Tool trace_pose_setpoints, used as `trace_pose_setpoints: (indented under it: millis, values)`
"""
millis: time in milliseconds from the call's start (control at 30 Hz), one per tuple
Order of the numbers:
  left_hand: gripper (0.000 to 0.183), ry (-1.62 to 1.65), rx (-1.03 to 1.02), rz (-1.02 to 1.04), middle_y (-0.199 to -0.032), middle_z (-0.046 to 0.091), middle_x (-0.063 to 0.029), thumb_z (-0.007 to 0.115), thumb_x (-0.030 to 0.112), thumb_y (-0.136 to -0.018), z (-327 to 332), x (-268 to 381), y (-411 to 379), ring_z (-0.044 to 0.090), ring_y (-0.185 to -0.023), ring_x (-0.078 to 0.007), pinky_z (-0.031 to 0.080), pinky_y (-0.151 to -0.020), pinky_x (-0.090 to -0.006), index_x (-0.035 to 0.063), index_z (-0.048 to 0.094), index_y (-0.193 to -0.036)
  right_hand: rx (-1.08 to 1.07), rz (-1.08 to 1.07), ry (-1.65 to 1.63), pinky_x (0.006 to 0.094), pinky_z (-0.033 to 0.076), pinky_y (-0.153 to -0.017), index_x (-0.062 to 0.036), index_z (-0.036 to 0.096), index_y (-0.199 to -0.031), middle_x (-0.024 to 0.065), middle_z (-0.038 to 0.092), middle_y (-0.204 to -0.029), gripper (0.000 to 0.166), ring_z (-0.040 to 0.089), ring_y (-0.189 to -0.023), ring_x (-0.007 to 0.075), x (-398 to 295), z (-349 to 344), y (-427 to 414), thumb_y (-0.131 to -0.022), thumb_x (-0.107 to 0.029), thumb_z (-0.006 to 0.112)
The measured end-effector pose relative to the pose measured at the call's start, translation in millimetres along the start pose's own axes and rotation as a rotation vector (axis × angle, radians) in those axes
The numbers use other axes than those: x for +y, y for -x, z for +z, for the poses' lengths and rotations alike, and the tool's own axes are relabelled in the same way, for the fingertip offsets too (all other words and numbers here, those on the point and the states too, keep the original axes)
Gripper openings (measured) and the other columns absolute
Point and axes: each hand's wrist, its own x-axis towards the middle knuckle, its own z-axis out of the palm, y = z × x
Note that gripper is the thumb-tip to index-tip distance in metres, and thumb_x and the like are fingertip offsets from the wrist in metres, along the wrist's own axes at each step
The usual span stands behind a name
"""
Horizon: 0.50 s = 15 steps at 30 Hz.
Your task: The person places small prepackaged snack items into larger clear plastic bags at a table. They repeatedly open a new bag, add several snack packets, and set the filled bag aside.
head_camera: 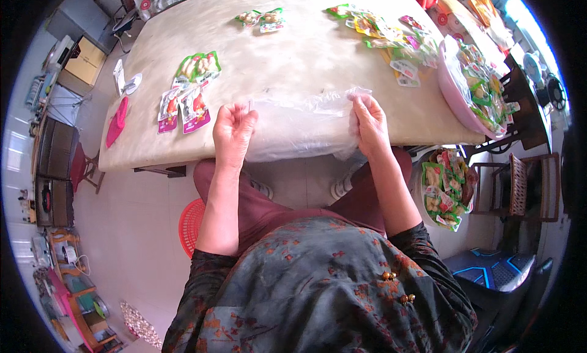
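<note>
A clear plastic bag (302, 123) is stretched between my two hands at the near edge of the table (284, 64). My left hand (234, 132) pinches its left top corner, and my right hand (370, 121) grips the right top corner. The bag's lower part hangs over the table edge above my lap. Left of my left hand lie purple-and-white food packets (195, 109), with green-edged packets (198, 67) just beyond them. Two more small packets (261, 19) lie at the far middle. Beyond my right hand is a loose spread of mixed packets (394, 38).
A pink basin (461, 96) heaped with packets stands at the table's right edge. Below it, another container holds packets (447, 185). A pink cloth (118, 122) and a small white stand (132, 83) are on the left side. A red plastic basket (191, 224) sits beside my left leg.
</note>
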Motion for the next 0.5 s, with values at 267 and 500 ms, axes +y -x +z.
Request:
trace_pose_setpoints:
  millis: [267, 500]
  values:
    - [0.018, -0.153, -0.085, 0.113, -0.07, 0.052, 0.0055, 0.071, 0.022, -0.087, -7.1, -10.4, -5.1, 0.048, -0.062, -0.0037, 0.041, -0.056, -0.0202, 0.006, 0.062, -0.089, 0.028, -0.031, 0.025, 0.0229, 0.023, -0.035, -0.007, 0.061, -0.093, -0.0071, 0.039, -0.051, 0.022, 0.029, -0.039, 0.0037, 12.0, 3.9, -1.4, -0.1, -0.025, 0.05]
    - [0.028, 0.648, -0.195, -0.263, -0.073, 0.059, 0.0, 0.06, 0.035, -0.092, -7.8, 2.7, -2.1, 0.056, -0.063, -0.0106, 0.048, -0.056, -0.0276, 0.007, 0.063, -0.09, 0.096, -0.071, -0.059, 0.0218, 0.024, -0.036, -0.0092, 0.063, -0.094, -0.0077, 0.04, -0.051, 0.029, 0.03, -0.039, 0.0032, 13.0, 2.1, 0.5, -0.101, -0.031, 0.046]
